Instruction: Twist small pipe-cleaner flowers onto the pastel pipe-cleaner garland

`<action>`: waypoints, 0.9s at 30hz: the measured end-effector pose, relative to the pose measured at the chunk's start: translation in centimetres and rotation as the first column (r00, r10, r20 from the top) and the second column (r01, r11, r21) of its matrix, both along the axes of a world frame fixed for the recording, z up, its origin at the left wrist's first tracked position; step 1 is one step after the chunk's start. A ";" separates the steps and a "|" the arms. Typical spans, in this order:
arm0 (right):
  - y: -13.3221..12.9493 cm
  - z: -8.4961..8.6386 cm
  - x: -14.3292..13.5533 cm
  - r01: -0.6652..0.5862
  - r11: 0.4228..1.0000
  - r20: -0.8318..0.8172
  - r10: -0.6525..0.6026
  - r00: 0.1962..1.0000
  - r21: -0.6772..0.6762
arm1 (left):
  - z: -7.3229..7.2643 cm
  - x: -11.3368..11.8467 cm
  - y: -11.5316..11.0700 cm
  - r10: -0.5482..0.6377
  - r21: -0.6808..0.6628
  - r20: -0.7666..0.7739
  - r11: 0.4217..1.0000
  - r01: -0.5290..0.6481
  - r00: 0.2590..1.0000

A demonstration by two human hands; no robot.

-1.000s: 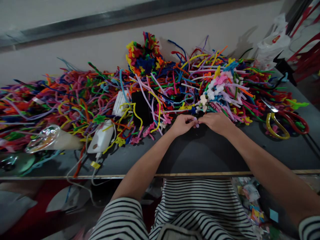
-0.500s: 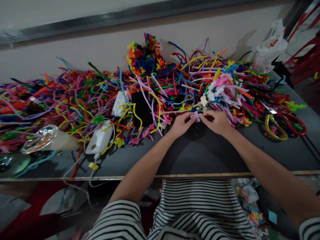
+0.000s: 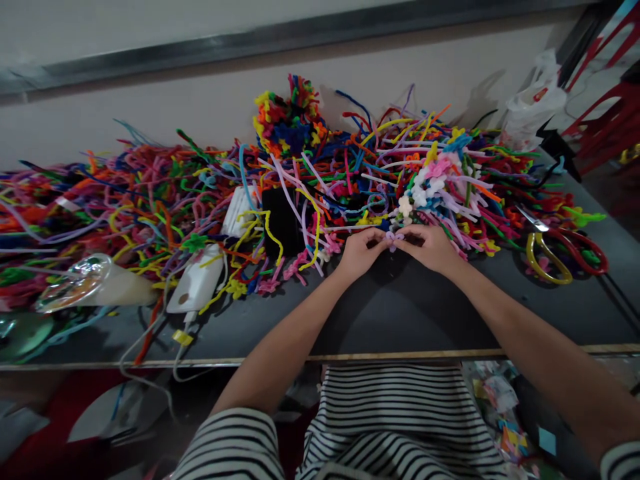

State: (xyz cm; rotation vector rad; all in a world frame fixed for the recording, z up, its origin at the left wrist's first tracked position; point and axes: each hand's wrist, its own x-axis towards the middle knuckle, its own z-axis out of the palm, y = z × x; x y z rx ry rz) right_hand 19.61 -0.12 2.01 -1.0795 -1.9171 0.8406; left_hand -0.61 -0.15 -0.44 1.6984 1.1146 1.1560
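Note:
A small light purple flower (image 3: 393,239) of fuzzy stem is held between my two hands above the dark table. My left hand (image 3: 364,251) pinches it from the left with thumb and fingers. From the right, the thumb and fingers of my right hand (image 3: 431,245) are closed on it. The fingertips nearly meet and cover parts of the flower. Just beyond my hands lies a cluster of white, pink and purple fuzzy flowers (image 3: 433,183).
Heaps of coloured fuzzy stems (image 3: 165,180) run along the wall. Scissors (image 3: 549,253) with yellow and red handles lie at right. A white device (image 3: 196,283) with cables, a clear plastic cup (image 3: 117,283) and a black box (image 3: 281,222) are at left. A plastic bag (image 3: 533,107) stands far right.
The fingers of my right hand have moved slightly left and closer to my left fingertips, covering more of the purple flower. The whole view has shifted a little.

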 end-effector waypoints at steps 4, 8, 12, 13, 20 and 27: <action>-0.1 -0.2 -0.2 -0.003 1.000 0.021 0.004 1.000 -0.031 | 0.2 0.2 0.0 0.011 -0.011 0.017 1.000 -0.011 1.000; -0.2 -0.2 -0.5 0.041 0.998 -0.001 -0.041 0.999 -0.053 | 0.4 0.3 -0.1 -0.029 -0.076 0.081 0.997 0.035 0.996; -0.1 -0.5 -0.6 0.090 0.994 -0.037 -0.093 0.995 -0.069 | 0.6 0.3 -0.1 -0.021 -0.130 0.102 0.991 0.034 0.995; 0.0 -0.6 -0.7 0.100 0.992 -0.039 -0.103 0.994 -0.071 | 0.7 0.3 -0.1 -0.020 -0.138 0.096 0.990 0.034 0.995; 0.2 -0.9 -0.6 0.118 0.981 -0.088 -0.133 0.987 -0.152 | 1.2 0.1 -0.3 -0.091 -0.200 0.163 0.972 0.123 0.982; 0.3 -0.8 -0.6 -0.011 0.968 -0.125 -0.022 0.992 -0.253 | 1.3 0.0 -0.1 -0.087 -0.227 0.142 0.967 0.118 0.986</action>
